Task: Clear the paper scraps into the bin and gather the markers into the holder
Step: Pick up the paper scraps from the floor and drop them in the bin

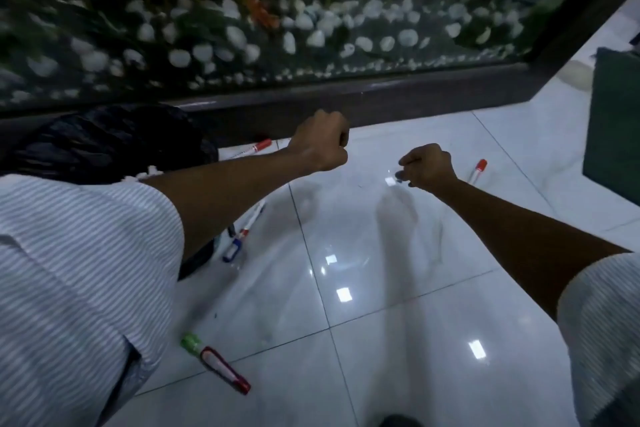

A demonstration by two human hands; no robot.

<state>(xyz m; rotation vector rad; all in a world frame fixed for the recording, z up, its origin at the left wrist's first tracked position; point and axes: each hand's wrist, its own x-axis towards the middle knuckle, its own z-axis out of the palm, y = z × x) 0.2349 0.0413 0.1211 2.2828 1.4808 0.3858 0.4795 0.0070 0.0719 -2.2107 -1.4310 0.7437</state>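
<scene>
My left hand (pixel 320 144) is a closed fist above the floor by the dark plinth, and nothing shows in it. My right hand (pixel 429 166) hovers low with its fingers curled and fingertips bunched; blur hides whether they pinch anything. A red-capped marker (pixel 479 168) lies just right of that hand. Another red-capped marker (pixel 258 146) lies beside the black bin bag (pixel 104 142). White paper scraps (pixel 149 173) show at the bag's near edge. A blue-capped marker (pixel 239 241) lies under my left forearm. A green-capped marker (pixel 214 362) lies near my knee.
A glass planter wall with white pebbles (pixel 311 35) and a dark plinth (pixel 381 100) runs along the far side. A dark green box (pixel 613 121) stands at the right. The floor is glossy white tile (pixel 381 270) with light reflections. No holder shows.
</scene>
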